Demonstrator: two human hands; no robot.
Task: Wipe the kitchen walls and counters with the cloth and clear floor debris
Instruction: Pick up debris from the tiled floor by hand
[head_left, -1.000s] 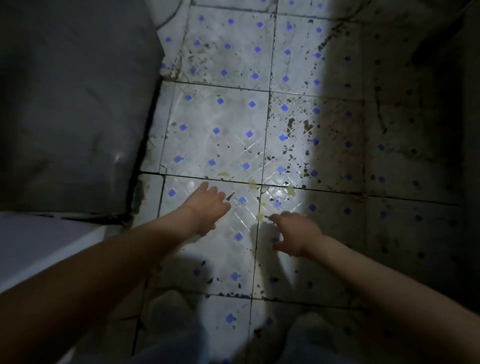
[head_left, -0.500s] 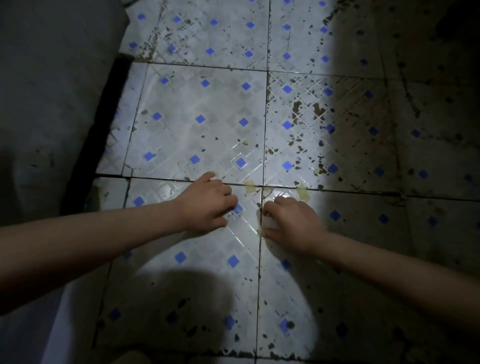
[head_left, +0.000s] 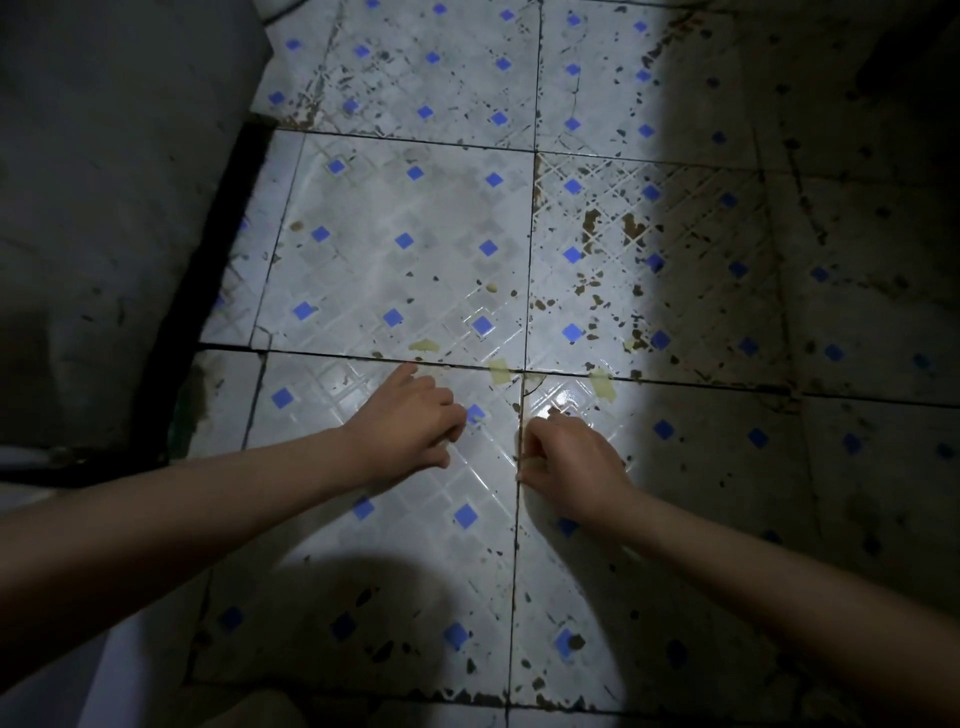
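I look down at a white floor tile patterned with small blue diamonds, lit by a patch of light. Pale yellowish scraps lie along the grout line: one scrap just beyond my left hand, a second at the tile corner, a third further right. My left hand rests on the floor, fingers curled under. My right hand is beside it, finger and thumb pinched on a small pale scrap at the grout line. No cloth is in view.
A dark grey cabinet side rises at the left, with a black gap along its foot. Brown and black flecks cover the tiles to the right, which lie in deep shadow. A white surface edge shows lower left.
The view has dropped closer to the floor. My left hand went from spread fingers to curled. My right hand closed around the small scrap by the grout line.
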